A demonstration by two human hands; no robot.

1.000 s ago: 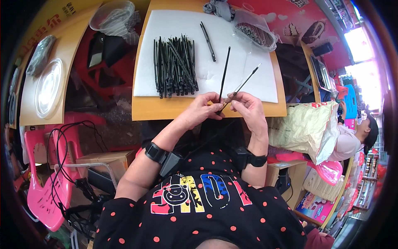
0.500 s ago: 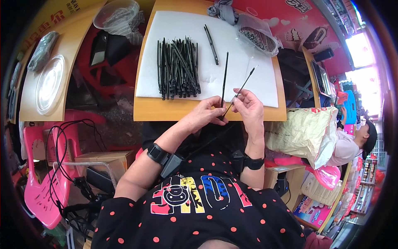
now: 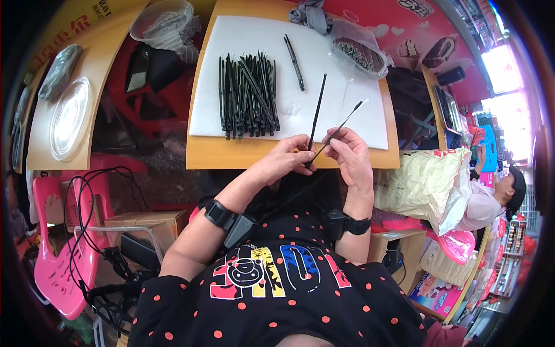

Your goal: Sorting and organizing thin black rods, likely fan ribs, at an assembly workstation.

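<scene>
My left hand (image 3: 292, 155) is closed at the near edge of the table, pinching the lower ends of two thin black rods. One black rod (image 3: 318, 110) stands up from its fingers, leaning slightly right. The other black rod (image 3: 347, 120) tilts further right and has a fine pale tip. My right hand (image 3: 352, 156) pinches this tilted rod partway along its length. The rods form a narrow V; whether they join at the bottom is hidden by my fingers. A pile of black rods (image 3: 248, 95) lies on the white foam sheet (image 3: 205, 87), with a separate black piece (image 3: 295, 62) beside it.
A clear bag of thin dark pieces (image 3: 359, 49) and a grey cloth (image 3: 312, 15) lie at the table's (image 3: 243, 153) back right. A pale sack (image 3: 428, 182) stands to the right, near another person (image 3: 488, 196). Pink chairs (image 3: 63, 254) and cables are at left.
My right hand has shifted slightly right and down, and the tilted rod leans further right. The upright rod's top has swung a little to the right. My left hand is nearly still.
</scene>
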